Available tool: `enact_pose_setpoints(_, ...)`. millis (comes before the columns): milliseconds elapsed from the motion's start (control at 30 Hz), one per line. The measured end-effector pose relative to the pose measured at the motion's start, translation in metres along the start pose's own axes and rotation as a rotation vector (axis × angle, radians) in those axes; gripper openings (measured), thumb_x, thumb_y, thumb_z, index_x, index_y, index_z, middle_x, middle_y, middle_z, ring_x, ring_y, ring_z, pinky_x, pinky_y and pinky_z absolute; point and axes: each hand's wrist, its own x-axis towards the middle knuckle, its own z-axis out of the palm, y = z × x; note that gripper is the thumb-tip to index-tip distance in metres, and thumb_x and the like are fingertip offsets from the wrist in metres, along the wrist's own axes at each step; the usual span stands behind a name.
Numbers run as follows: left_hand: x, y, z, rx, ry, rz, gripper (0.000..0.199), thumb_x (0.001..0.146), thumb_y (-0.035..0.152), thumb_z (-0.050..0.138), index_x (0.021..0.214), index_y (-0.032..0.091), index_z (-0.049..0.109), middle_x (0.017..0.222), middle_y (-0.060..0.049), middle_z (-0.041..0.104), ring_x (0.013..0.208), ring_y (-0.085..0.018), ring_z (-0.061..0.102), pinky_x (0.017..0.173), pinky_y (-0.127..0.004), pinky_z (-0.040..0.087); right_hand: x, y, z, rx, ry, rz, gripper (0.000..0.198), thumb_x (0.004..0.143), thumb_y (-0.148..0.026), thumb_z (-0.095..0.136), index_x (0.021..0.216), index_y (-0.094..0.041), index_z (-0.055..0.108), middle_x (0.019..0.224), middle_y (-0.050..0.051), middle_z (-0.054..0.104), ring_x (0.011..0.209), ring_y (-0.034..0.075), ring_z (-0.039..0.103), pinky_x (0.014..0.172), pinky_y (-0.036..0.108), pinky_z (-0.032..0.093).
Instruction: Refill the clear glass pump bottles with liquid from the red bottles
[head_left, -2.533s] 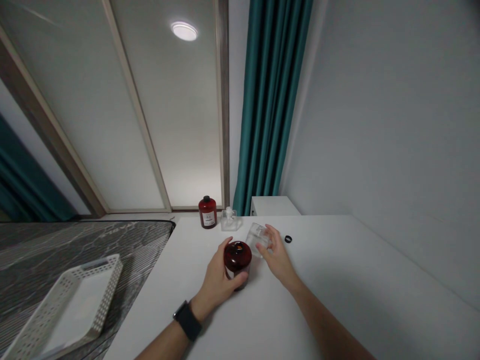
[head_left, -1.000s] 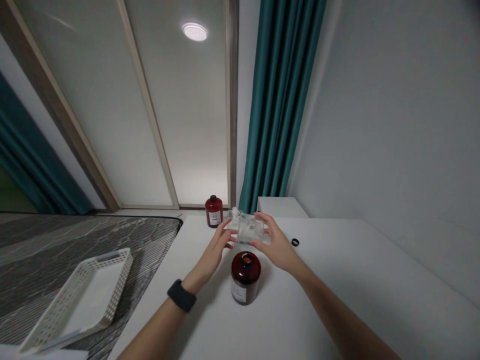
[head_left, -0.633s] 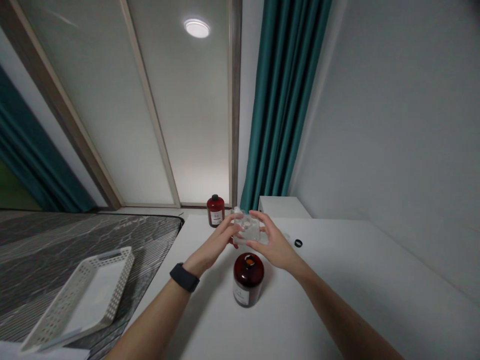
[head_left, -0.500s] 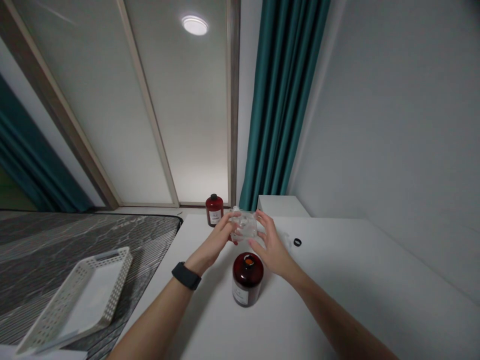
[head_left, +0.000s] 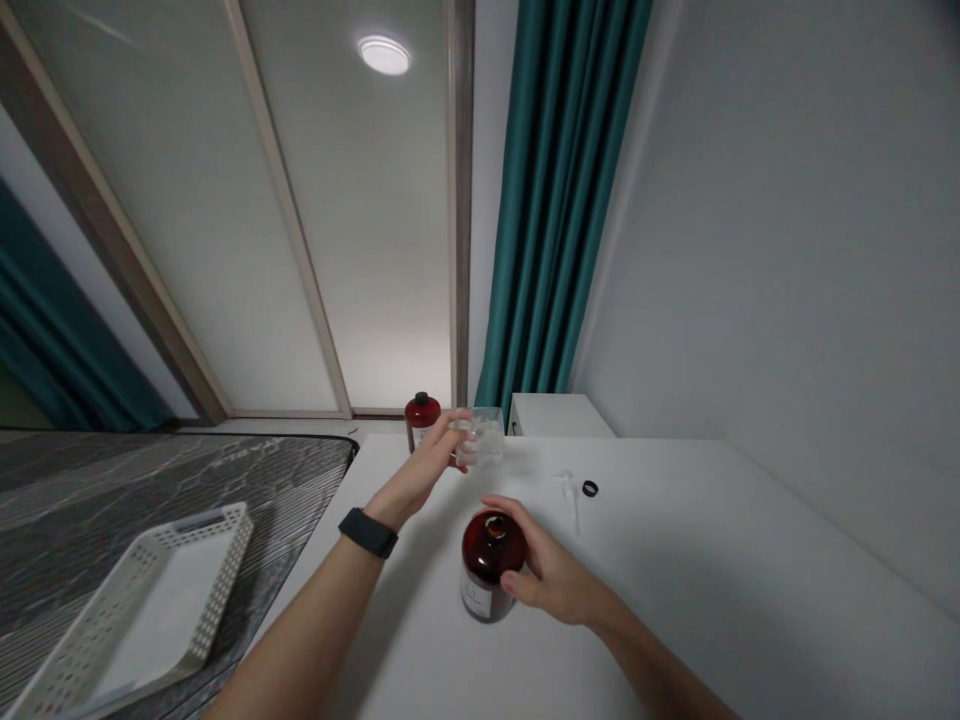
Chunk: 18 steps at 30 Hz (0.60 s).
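Observation:
My left hand (head_left: pixel 431 455), with a black band on its wrist, grips a clear, boxy bottle (head_left: pixel 484 437) above the far part of the white table; the fingers cover its left end. My right hand (head_left: pixel 551 570) is wrapped round the right side of a dark red bottle (head_left: pixel 491 550) with a pale label. This bottle stands upright on the table with its mouth uncapped. To the right lie a small clear pump with a thin tube (head_left: pixel 571 498) and a black ring (head_left: pixel 590 488). Behind my left hand, partly hidden, stands a second red bottle (head_left: pixel 421 412) with a black cap.
A white perforated basket (head_left: pixel 217 590) sits on the grey patterned surface (head_left: pixel 247 470) to the left. Beyond the white table (head_left: pixel 675 560) are a white box-like cabinet (head_left: pixel 559 415), a teal curtain (head_left: pixel 562 200) and frosted sliding panels (head_left: pixel 375 250). A grey wall borders the right.
My right hand has left the clear bottle and come down onto the near red bottle. My left hand keeps the clear bottle. The pump and tube show more plainly now.

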Motion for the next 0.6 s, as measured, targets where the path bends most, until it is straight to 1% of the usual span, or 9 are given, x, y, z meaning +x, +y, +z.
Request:
enact_pose_setpoints(100, 0.005, 0.003, 0.003, -0.016, 0.0, 0.004, 0.038, 0.083, 0.026, 0.051, 0.121, 0.021, 0.055, 0.094, -0.004, 0.062, 0.079, -0.017, 0.057, 0.064, -0.026, 0.045, 0.003, 0.005, 0.005, -0.056, 0.162, 0.033, 0.075, 0.074, -0.032, 0.077, 0.139, -0.025, 0.041, 0.138, 0.011, 0.052, 0.13, 0.031, 0.049, 0.112, 0.048, 0.035)
enact_pose_setpoints(200, 0.01, 0.006, 0.005, -0.004, 0.005, 0.017, 0.039, 0.083, 0.026, 0.051, 0.122, 0.021, 0.055, 0.095, -0.004, 0.063, 0.078, -0.017, 0.058, 0.063, -0.026, 0.045, 0.01, 0.01, 0.013, -0.087, 0.304, 0.068, 0.074, 0.067, -0.019, 0.075, 0.133, -0.026, 0.042, 0.132, 0.008, 0.054, 0.123, 0.028, 0.052, 0.111, 0.048, 0.036)
enact_pose_setpoints(333, 0.012, 0.008, 0.007, 0.025, 0.003, 0.043, 0.038, 0.085, 0.031, 0.053, 0.121, 0.021, 0.055, 0.096, -0.005, 0.063, 0.079, -0.017, 0.059, 0.063, -0.026, 0.046, 0.021, 0.013, 0.02, -0.101, 0.398, 0.036, 0.067, 0.065, -0.017, 0.074, 0.125, -0.026, 0.045, 0.123, 0.006, 0.054, 0.114, 0.025, 0.056, 0.106, 0.044, 0.041)
enact_pose_setpoints(433, 0.012, 0.007, 0.008, 0.024, 0.0, 0.053, 0.037, 0.085, 0.032, 0.055, 0.12, 0.021, 0.056, 0.098, -0.004, 0.063, 0.081, -0.017, 0.059, 0.065, -0.026, 0.046, 0.026, 0.013, 0.015, -0.071, 0.381, 0.033, 0.065, 0.067, -0.02, 0.075, 0.125, -0.025, 0.045, 0.119, 0.005, 0.056, 0.11, 0.024, 0.058, 0.104, 0.042, 0.044)
enact_pose_setpoints(533, 0.011, 0.004, 0.009, 0.017, 0.0, 0.05, 0.037, 0.086, 0.032, 0.055, 0.121, 0.022, 0.055, 0.099, -0.004, 0.063, 0.082, -0.017, 0.059, 0.067, -0.026, 0.046, 0.028, 0.013, 0.002, -0.107, 0.298, -0.015, 0.064, 0.069, -0.027, 0.077, 0.127, -0.026, 0.05, 0.124, 0.006, 0.05, 0.119, 0.026, 0.054, 0.106, 0.043, 0.043)
enact_pose_setpoints(600, 0.01, 0.003, 0.009, 0.017, -0.005, 0.053, 0.037, 0.086, 0.032, 0.054, 0.122, 0.022, 0.055, 0.099, -0.004, 0.063, 0.083, -0.017, 0.058, 0.067, -0.026, 0.046, 0.029, 0.013, -0.009, -0.157, 0.243, -0.044, 0.064, 0.07, -0.033, 0.079, 0.129, -0.026, 0.054, 0.126, 0.007, 0.047, 0.123, 0.028, 0.051, 0.109, 0.044, 0.039)
